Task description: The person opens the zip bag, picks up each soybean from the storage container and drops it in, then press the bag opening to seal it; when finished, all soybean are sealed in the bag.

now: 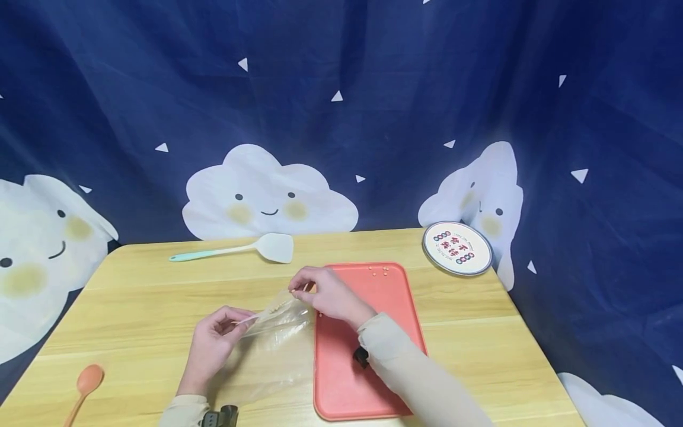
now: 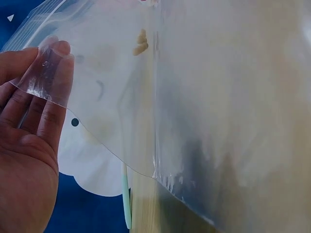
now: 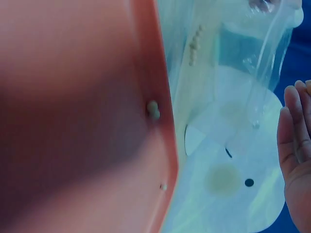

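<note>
A clear zip bag (image 1: 277,338) (image 2: 102,63) lies partly raised over the table, with several small pale beans (image 1: 277,308) (image 2: 141,43) (image 3: 194,46) inside it. My left hand (image 1: 214,344) (image 2: 34,141) pinches the bag's edge near its mouth between thumb and fingers. At the bag's upper right, over the red tray's left edge, my right hand (image 1: 331,296) (image 3: 297,155) has thumb and fingers together, with a small yellowish bean (image 1: 293,291) at the tips. Several loose beans (image 1: 385,269) (image 3: 153,109) sit on the tray (image 1: 373,308) (image 3: 155,58).
A white spatula (image 1: 275,247) with a mint handle lies at the table's back. The round plate (image 1: 458,248) is at the back right corner. An orange spoon (image 1: 89,379) rests at the front left. Behind the table hangs a blue curtain (image 1: 299,112) with clouds.
</note>
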The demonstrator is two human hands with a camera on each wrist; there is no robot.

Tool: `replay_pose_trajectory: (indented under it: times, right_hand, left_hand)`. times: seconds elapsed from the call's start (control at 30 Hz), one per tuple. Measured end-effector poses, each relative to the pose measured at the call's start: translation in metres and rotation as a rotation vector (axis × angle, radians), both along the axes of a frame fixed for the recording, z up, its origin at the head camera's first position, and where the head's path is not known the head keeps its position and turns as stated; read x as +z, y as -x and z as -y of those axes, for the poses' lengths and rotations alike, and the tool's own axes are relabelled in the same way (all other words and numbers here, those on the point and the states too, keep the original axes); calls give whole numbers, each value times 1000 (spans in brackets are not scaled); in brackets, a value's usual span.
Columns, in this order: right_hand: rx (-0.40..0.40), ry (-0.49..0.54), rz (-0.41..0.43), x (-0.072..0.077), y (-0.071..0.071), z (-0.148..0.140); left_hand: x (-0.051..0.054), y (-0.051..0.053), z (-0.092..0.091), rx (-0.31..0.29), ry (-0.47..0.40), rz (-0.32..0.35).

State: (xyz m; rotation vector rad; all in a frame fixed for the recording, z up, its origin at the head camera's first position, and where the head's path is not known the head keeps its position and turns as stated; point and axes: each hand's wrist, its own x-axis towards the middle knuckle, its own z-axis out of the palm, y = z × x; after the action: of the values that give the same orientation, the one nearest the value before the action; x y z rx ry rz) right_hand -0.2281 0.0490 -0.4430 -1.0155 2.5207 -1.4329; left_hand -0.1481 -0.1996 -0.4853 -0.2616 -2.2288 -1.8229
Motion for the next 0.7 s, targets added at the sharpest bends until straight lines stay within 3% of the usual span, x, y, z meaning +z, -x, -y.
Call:
replay_pose_trajectory:
  times: [0.23,0.4,0.7]
  right_hand:
    - [24,-75,-45,-4,-3,14]
    - [25,-87,-22,-8,-2,16]
    - [-56,-36,0,-3,5,-10]
  left_hand:
    - [-3,-1,-1,0,-10,7]
    - [-2,-1,-2,-6,-7,24]
    - [-1,1,-2,-15,-9,21]
